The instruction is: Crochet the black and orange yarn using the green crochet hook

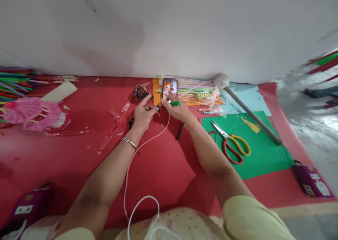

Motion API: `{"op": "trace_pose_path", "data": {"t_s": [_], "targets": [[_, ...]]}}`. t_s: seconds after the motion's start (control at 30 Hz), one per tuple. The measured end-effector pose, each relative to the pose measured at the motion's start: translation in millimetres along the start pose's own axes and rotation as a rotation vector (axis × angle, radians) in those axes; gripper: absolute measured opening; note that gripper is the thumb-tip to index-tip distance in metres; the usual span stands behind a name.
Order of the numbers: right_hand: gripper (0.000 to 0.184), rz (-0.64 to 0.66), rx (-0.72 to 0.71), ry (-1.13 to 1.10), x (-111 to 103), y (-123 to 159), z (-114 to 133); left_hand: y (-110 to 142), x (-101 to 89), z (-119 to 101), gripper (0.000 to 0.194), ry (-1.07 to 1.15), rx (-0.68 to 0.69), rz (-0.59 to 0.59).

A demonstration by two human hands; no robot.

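My left hand [144, 114], a bracelet on its wrist, is closed with thumb and fingers pinched on a small dark piece [157, 108], too small to make out. Close beyond it lies a ball of multicoloured yarn [141, 92]. A slim tool with a green handle [174, 103] is gripped in my right hand [181, 111]; its working end is too small to identify. My right fingers are at the lower edge of a phone [170, 87] with a lit picture on its screen. A pale cable [148, 141] runs from near the phone toward my body.
Open scissors [229, 141] lie on a green sheet [264, 162] at right, beside a long grey stick with a rounded head [221, 81]. Pipe cleaners [195, 86] lie behind the phone. Pink pleated paper [31, 113] is at left. Purple boxes [313, 180] stand at the front corners.
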State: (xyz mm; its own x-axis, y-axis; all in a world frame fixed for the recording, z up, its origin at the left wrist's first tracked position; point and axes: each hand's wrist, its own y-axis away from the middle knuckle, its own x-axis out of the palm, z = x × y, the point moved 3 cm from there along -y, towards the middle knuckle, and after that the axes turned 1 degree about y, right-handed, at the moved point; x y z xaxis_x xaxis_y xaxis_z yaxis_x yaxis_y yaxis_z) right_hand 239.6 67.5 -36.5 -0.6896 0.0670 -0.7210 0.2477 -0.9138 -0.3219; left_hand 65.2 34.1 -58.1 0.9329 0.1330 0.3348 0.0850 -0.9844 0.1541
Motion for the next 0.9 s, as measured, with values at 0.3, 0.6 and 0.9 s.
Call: {"op": "trace_pose_path", "data": {"t_s": [0.3, 0.6, 0.9], "targets": [[0.04, -0.085, -0.077, -0.114, -13.9, 13.5, 16.1, 17.5, 5.7, -17.6, 0.086, -0.038, 0.044, 0.024], [0.015, -0.265, -0.427, -0.012, -9.3, 51.8, 26.1, 28.9, 15.5, -20.9, 0.093, 0.035, 0.023, 0.057], [0.019, -0.272, -0.503, -0.115, -19.0, 58.5, 34.9, 34.2, 13.0, -26.5, 0.109, 0.157, -0.162, 0.188]]}}
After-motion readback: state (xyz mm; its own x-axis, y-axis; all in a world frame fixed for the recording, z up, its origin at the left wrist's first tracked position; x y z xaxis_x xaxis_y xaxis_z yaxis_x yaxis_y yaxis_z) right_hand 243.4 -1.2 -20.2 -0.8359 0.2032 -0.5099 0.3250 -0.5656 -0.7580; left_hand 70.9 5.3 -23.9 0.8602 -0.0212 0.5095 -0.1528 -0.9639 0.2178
